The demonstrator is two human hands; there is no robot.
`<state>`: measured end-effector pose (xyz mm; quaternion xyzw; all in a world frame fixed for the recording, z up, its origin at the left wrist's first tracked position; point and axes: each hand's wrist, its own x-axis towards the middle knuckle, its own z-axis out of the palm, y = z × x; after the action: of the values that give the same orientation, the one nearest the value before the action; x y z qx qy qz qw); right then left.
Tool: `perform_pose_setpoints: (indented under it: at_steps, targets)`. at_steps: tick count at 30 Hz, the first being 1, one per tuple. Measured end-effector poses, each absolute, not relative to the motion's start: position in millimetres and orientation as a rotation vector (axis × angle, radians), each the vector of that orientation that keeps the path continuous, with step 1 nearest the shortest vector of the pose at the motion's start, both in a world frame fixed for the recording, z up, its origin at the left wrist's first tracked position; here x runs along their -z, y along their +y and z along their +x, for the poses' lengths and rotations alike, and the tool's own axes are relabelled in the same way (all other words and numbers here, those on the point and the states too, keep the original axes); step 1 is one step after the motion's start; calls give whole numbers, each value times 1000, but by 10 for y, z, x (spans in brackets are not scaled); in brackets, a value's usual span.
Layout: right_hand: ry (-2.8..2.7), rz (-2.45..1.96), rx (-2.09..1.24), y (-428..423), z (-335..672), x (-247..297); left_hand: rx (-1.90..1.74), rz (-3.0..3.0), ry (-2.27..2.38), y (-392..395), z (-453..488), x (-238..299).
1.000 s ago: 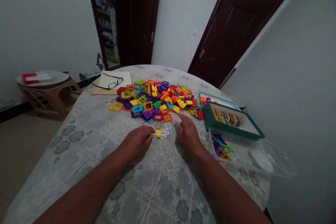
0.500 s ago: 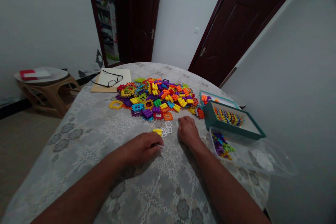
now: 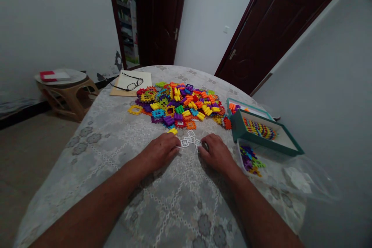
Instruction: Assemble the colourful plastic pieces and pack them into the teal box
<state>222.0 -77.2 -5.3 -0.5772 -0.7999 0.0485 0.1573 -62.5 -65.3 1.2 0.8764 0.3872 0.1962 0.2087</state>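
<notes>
Several small white plastic window frames (image 3: 191, 140) lie on the tablecloth between my two hands. My left hand (image 3: 162, 150) is closed in a pinch, with the thin edge of a white piece showing at its fingertips. Opposite it, my right hand (image 3: 216, 152) has thumb and fingers closed at a white window frame (image 3: 198, 143) on the right of the group. A yellow tube-shaped block (image 3: 172, 131) rests just beyond my left hand. Farther off spreads a big heap of colourful interlocking plastic pieces (image 3: 180, 108).
Black glasses (image 3: 132, 86) lie on a pale board (image 3: 119, 92) at the far left of the table. On the right stand a green box (image 3: 238, 128) with coloured beads and a clear plastic tub (image 3: 240, 159) holding plastic pieces. A stool (image 3: 68, 97) stands beyond the table's left side.
My left hand has moved forward, closer to the white frames. The yellow block has shifted away from me, and the white frames are now more spread out. The view has tilted slightly.
</notes>
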Motion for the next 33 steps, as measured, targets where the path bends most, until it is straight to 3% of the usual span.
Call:
perform_pose_setpoints:
  at_steps: [13,23,28,33]
  targets:
    - [-2315,-1675,-445,-885,2162,-106,-475,2312,1120,-633,-586,34]
    - [-2262,-1779,-473,-906,2207,-159,-486,2297,1025,-688,-515,-1]
    - [-2175,-1555,-654,-930,2086,-133,-566,2292,986,-679,-522,42]
    - [-2123,-1290,-580,-999,1817,-35,-579,2217,1082,-692,-507,3]
